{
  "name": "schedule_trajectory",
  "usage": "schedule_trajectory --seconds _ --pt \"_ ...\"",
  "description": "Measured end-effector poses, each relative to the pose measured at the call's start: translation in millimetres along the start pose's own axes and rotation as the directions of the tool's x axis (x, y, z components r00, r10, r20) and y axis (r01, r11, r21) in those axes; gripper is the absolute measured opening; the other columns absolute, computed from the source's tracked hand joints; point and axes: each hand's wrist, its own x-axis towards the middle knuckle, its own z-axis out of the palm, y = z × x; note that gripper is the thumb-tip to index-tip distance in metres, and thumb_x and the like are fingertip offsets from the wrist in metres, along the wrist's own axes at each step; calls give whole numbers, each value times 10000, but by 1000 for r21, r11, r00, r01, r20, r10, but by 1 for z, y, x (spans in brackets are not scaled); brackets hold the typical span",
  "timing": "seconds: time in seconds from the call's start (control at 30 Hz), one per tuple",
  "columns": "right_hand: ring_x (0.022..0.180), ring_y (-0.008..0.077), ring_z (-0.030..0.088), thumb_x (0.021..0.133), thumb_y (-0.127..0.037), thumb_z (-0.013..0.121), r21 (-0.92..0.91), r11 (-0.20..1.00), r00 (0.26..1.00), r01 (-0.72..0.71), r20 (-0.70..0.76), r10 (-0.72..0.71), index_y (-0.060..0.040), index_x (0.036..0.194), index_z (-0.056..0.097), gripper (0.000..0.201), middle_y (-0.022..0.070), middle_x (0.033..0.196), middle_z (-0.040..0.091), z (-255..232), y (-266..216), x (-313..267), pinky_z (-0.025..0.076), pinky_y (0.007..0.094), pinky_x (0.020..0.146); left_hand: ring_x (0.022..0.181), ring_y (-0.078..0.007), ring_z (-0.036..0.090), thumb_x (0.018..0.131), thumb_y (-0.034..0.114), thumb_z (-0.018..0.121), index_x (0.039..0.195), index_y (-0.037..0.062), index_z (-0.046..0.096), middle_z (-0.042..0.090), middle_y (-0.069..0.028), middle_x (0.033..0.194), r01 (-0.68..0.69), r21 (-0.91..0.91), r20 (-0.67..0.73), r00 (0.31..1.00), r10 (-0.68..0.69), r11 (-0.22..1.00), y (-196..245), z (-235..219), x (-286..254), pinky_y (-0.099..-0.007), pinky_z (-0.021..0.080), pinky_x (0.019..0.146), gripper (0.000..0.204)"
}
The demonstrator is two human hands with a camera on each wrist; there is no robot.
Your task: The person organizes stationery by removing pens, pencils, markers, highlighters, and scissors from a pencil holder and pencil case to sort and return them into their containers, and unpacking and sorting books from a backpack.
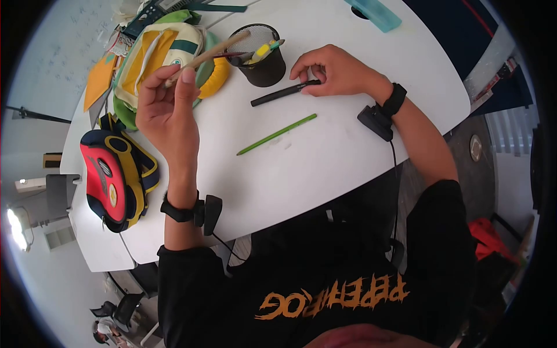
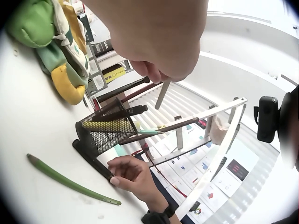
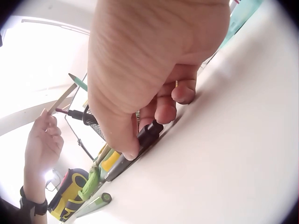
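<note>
My left hand (image 1: 168,113) is raised over the left part of the table, pinching a tan wooden stick (image 1: 212,54) between thumb and fingers. The stick's far end overlaps the rim of a black mesh pencil cup (image 1: 261,74) in the head view. To the right of the cup, my right hand (image 1: 342,71) pinches one end of a black pen (image 1: 275,95) low at the tabletop. In the right wrist view its thumb and fingertips meet at the pen (image 3: 148,135). Nearer to me, a green pencil (image 1: 277,134) lies slanted on the table.
The cup holds a yellow highlighter (image 1: 262,53) and other writing tools. Behind my left hand lies a green, cream and yellow bag (image 1: 154,55). A red, navy and yellow pencil case (image 1: 110,180) sits at the left, and a teal case (image 1: 380,14) at the far edge of the white table (image 1: 325,168).
</note>
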Motion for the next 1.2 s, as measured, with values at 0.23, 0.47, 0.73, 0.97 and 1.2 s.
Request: schedule_trajectory --seconds 0.23,0.47,0.73,0.97,1.2 --pt "646 43 465 837 -48 843 74 997 1000 -21 -11 22 -71 1153 767 326 -22 926 703 -2 -3 1 418 212 607 805 -66 683 999 62 766 1251 -45 705 779 -92 1014 -40 20 45 998 39 999 0 7 -8 -199 541 739 280" --pt "796 42 633 911 -88 830 425 888 968 172 -238 -74 -48 1217 740 321 12 1011 742 0 13 9 549 224 724 871 -104 728 989 19 763 1262 -54 721 787 -108 1017 -210 260 105 976 188 943 -4 4 -17 -221 575 762 286" --pt "852 143 705 997 -53 725 740 638 860 214 -453 236 -12 1184 687 195 97 1083 744 -26 16 6 597 256 791 735 -64 683 925 22 812 1352 -15 682 786 -62 954 -293 189 161 951 264 937 -6 20 -16 -200 528 679 448" --pt "1041 170 723 1029 -78 679 498 739 662 454 -743 94 -3 1256 657 241 122 1214 723 -38 7 5 623 325 935 710 -49 656 900 37 836 1069 3 710 747 -22 849 -238 152 300 936 185 959 -5 9 -26 -194 495 637 213" --pt "1114 206 724 1049 -60 653 469 709 693 527 -720 -39 27 1310 639 276 164 1298 713 -42 -2 7 617 356 994 642 -142 654 781 182 931 922 63 776 726 -40 789 -264 431 727 668 -159 863 -7 17 -24 -270 513 590 242"
